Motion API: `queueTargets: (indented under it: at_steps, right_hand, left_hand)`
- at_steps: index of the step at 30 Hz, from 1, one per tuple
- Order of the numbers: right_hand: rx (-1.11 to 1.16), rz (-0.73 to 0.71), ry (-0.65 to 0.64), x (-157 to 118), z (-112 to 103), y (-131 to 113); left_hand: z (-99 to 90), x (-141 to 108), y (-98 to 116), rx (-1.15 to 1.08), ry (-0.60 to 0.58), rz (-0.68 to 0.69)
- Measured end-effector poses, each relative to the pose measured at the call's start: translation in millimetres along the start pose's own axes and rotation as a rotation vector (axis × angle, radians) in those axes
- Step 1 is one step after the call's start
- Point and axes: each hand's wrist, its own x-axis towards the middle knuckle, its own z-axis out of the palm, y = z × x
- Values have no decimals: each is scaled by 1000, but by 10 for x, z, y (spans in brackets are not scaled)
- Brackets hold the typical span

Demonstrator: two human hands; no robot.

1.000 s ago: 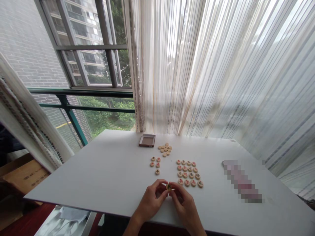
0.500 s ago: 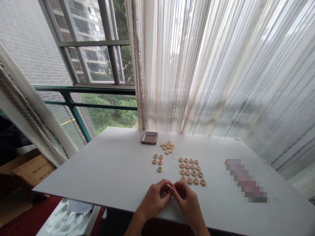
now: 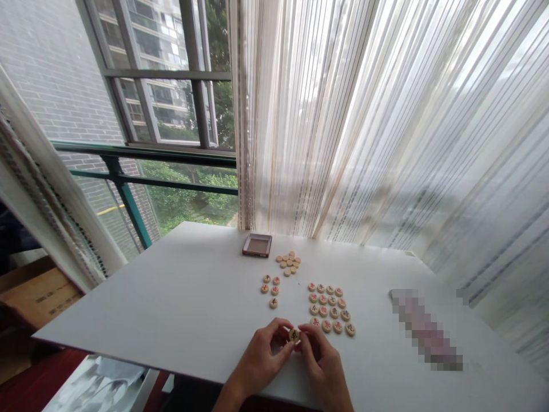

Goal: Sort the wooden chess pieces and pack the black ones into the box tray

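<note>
Between the fingertips of both hands is a round wooden Chinese chess piece (image 3: 294, 335), its dark character turned up toward me. My left hand (image 3: 266, 352) pinches it from the left and my right hand (image 3: 321, 357) grips its right side. Just beyond the right hand, rows of chess pieces (image 3: 334, 312) with red or black characters lie face up in a block. A smaller group of face-up pieces (image 3: 275, 290) lies beyond the left hand. Farther back, several pieces (image 3: 290, 264) sit clustered with no characters showing.
A shallow square box (image 3: 257, 245) stands at the back of the white table (image 3: 171, 303). On the right lies a long pixelated object (image 3: 426, 329). Striped curtains (image 3: 309, 143) hang behind the table, and a cardboard box (image 3: 47, 289) is at the left.
The chess piece has turned in my fingers, so its character now shows. My view has shifted slightly; the pieces on the table lie in the same arrangement.
</note>
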Motion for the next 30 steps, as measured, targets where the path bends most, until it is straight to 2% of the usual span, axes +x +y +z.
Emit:
queueTargets:
  at_steps: [5, 10, 14, 18, 30]
  right_hand:
    - [-4, -56, -23, 17, 28, 11]
    - [-47, -112, 100, 36, 110, 176]
    - [-26, -156, 127, 46, 172, 350]
    - [-62, -205, 130, 40, 190, 438]
    - [-206, -310, 92, 14, 204, 481]
  left_hand:
    - [1, 12, -21, -36, 33, 17]
    - [-7, 12, -51, -75, 18, 17]
    - [-1, 28, -133, -56, 17, 22]
    - [10, 44, -203, -28, 18, 11]
    - [30, 40, -230, 25, 27, -41]
